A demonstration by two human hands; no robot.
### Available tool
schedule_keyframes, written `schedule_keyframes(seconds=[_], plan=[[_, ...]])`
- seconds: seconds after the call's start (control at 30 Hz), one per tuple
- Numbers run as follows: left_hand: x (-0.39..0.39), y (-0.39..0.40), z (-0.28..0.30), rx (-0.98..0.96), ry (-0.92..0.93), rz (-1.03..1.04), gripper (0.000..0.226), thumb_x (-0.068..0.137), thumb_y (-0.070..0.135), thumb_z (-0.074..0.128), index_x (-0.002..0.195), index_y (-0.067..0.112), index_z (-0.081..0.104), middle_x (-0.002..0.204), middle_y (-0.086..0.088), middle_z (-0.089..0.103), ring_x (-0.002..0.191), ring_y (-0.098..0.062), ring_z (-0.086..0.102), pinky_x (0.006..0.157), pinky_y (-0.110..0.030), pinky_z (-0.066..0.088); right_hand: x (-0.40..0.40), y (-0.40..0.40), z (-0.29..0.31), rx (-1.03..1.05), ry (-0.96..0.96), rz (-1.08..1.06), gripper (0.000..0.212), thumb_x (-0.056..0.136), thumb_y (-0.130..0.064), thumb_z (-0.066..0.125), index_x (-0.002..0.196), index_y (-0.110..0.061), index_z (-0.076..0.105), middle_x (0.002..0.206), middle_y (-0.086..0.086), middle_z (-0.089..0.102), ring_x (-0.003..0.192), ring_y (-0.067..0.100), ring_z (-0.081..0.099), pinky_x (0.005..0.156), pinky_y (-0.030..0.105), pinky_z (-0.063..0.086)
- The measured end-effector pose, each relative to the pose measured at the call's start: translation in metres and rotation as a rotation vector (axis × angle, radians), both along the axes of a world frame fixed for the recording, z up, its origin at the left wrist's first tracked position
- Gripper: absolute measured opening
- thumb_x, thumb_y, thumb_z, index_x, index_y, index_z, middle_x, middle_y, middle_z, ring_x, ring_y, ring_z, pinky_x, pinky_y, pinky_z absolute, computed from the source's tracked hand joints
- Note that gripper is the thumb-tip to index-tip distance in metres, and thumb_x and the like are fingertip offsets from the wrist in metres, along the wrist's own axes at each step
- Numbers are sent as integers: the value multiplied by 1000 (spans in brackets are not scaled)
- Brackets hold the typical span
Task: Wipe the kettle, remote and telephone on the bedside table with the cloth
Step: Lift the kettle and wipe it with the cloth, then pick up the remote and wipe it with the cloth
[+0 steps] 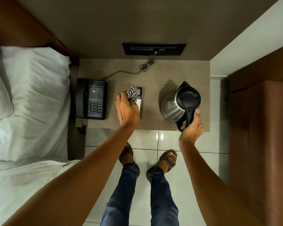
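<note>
**Cloth on the remote, kettle held by its handle**

Both hands reach over the front edge of the table. Left hand (127, 108) is bunched around the striped cloth (132, 93), pressing it onto the remote (139, 97), which lies flat near the middle of the table; only its far end and a pale strip along its side show past the cloth. Right hand (192, 126) is wrapped around the black handle of the steel kettle (180, 103), which stands — or is just lifted, I cannot tell which — near the front right corner.

By the look of it, the remote is the item in hand. Whether the kettle has already been wiped cannot be read from its surface. The telephone (91, 98) sits untouched at the left edge beside the bed (29, 98), its cord (121, 72) trailing toward the back edge — it appears to be left to do.
</note>
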State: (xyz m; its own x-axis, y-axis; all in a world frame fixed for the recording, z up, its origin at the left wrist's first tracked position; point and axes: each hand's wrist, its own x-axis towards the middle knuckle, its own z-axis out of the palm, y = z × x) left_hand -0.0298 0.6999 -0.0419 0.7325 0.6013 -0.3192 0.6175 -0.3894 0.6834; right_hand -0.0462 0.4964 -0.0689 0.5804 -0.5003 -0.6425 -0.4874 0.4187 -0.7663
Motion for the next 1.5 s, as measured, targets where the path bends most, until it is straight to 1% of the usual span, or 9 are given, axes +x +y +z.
schedule_keyframes(seconds=[0.13, 0.23, 0.4, 0.57, 0.77, 0.97, 1.3, 1.4, 1.5], plan=[[-7, 15, 3, -111, 13, 172, 33, 94, 0, 46, 127, 4, 52, 127, -15, 54, 118, -31, 54, 106, -51, 48, -11, 11, -6, 11, -47, -10, 40, 108, -33, 62, 76, -37, 86, 75, -21, 75, 71, 4, 66, 59, 15, 52], [-15, 30, 2, -65, -10, 78, 31, 95, 0, 47, 126, 2, 52, 124, -16, 54, 116, -31, 54, 103, -50, 50, -17, 13, -12, -4, 12, -64, 27, 109, -42, 56, 108, -27, 78, 105, -8, 76, 99, 7, 68, 85, 19, 54], [-28, 53, -3, -67, 1, 72, 28, 96, 0, 47, 124, 1, 52, 123, -17, 55, 115, -32, 53, 104, -51, 48, -54, 45, -24, -200, 449, -228, 64, 112, -50, 37, 148, 0, 54, 150, 23, 60, 138, 39, 58, 115, 50, 44], [-37, 72, -11, -10, -35, -55, 24, 97, 2, 48, 120, 2, 53, 115, -11, 52, 109, -28, 52, 97, -48, 50, -53, 122, -38, -93, 291, 303, 33, 103, -14, 69, 135, -4, 64, 136, 21, 71, 124, 33, 68, 93, 24, 55], [-36, 103, -31, 78, -78, -352, 22, 100, 7, 48, 122, 7, 53, 121, -11, 52, 106, -20, 49, 85, -32, 44, 16, 172, -88, -677, 169, 880, 72, 92, -43, 82, 146, -4, 54, 144, 19, 58, 137, 36, 52, 110, 46, 51], [-29, 114, -43, 59, -49, -375, 26, 99, 7, 49, 124, 6, 53, 123, -13, 53, 106, -17, 46, 85, -28, 41, 28, 189, -109, -844, 177, 968, 95, 72, -44, 96, 146, -10, 46, 144, 15, 51, 135, 38, 50, 98, 55, 57], [-8, 113, -52, 85, -87, -345, 23, 97, 15, 42, 118, 11, 52, 112, 3, 45, 101, -15, 45, 83, -31, 45, 36, 177, -113, -282, 105, 872, 92, 70, -13, 99, 144, -14, 44, 114, -6, 67, 102, 13, 70, 81, 19, 61], [0, 110, -48, 94, -119, -359, 24, 97, 13, 42, 117, 10, 53, 113, -4, 50, 101, -20, 49, 85, -40, 51, 33, 172, -106, 16, 11, 822, 86, 78, 8, 90, 148, -9, 43, 126, 16, 71, 118, 31, 73, 97, 44, 64], [12, 105, -41, 126, -146, -385, 31, 96, 16, 40, 122, 11, 55, 118, -8, 53, 102, -23, 50, 86, -44, 52, 38, 168, -94, 228, 27, 777, 67, 90, -13, 85, 146, -18, 49, 119, 8, 78, 104, 17, 80, 79, 36, 68]])
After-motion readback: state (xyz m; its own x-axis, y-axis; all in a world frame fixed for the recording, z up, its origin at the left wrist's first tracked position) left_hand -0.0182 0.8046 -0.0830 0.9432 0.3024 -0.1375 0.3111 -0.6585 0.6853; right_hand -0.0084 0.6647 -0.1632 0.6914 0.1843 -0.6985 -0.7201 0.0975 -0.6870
